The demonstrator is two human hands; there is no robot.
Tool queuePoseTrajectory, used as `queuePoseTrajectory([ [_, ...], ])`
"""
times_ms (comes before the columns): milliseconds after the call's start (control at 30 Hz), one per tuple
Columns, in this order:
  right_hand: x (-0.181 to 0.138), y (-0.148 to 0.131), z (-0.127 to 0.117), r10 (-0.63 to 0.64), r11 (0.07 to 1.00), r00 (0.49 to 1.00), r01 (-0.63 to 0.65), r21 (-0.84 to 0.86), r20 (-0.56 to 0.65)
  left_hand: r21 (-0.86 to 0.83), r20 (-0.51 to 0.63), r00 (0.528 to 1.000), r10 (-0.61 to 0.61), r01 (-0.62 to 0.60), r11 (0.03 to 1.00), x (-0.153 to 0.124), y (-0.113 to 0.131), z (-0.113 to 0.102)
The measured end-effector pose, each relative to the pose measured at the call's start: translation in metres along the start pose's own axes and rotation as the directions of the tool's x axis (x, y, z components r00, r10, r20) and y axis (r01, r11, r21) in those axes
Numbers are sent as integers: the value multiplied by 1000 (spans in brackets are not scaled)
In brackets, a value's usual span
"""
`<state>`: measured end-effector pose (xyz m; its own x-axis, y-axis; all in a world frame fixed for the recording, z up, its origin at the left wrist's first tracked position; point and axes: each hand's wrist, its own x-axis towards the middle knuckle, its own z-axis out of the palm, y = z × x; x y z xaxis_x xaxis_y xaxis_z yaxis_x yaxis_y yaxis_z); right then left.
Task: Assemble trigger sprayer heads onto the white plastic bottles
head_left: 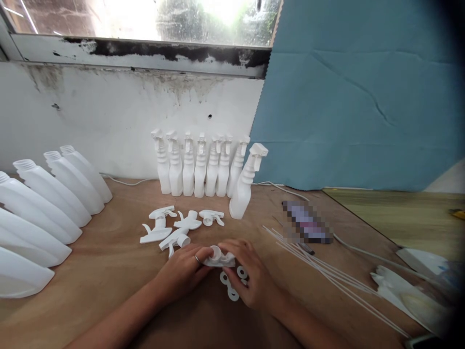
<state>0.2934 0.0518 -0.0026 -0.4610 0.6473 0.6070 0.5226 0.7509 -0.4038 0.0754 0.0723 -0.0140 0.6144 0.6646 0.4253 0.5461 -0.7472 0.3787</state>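
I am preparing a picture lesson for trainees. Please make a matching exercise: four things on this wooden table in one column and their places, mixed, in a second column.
Things
1. white plastic trigger spray head
2. white capless plastic bottles
3. white plastic bottles with triggers fitted
4. thin white plastic tubes

Places
A. standing in a row by the white wall
B. lying loose, right of the hands
C. held between left hand and right hand
D. lying in a row on the left

Pairs: 1-C, 2-D, 3-A, 4-B

2 bare forearms [119, 315], 1 slim ring [196, 259] (on the left hand [183, 272])
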Motion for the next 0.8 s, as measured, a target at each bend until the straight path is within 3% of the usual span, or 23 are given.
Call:
queuePoseTrajectory([
  [67, 0, 6, -3, 81, 996, 994, -84, -39, -68, -12, 0, 998, -67, 67, 998, -1, 0, 0],
  [167, -2, 28, -9, 188, 926, 967, -233, -297, -171, -33, 10, 996, -91, 91, 995, 0, 1, -1],
  [300, -4, 57, -29, 366, 661, 900, -431, -615, -236, -58, 35, 997, -68, 70, 996, 2, 4, -3],
  [433, -6, 64, -51, 482, 344, 839, -448, -825, -255, -86, 23, 999, -42, 44, 995, 3, 4, -4],
  [533, -9, 61, -54, 518, 207, 804, -448, -870, -291, -97, 15, 999, -31, 33, 995, 2, 3, -4],
  [633, -12, 62, -50, 498, 245, 824, -434, -867, -272, -88, 33, 998, -56, 59, 994, 2, 3, -4],
  [800, -14, 76, -49, 410, 437, 896, -354, -827, -167, -89, 68, 995, -72, 78, 993, 1, 3, -4],
])
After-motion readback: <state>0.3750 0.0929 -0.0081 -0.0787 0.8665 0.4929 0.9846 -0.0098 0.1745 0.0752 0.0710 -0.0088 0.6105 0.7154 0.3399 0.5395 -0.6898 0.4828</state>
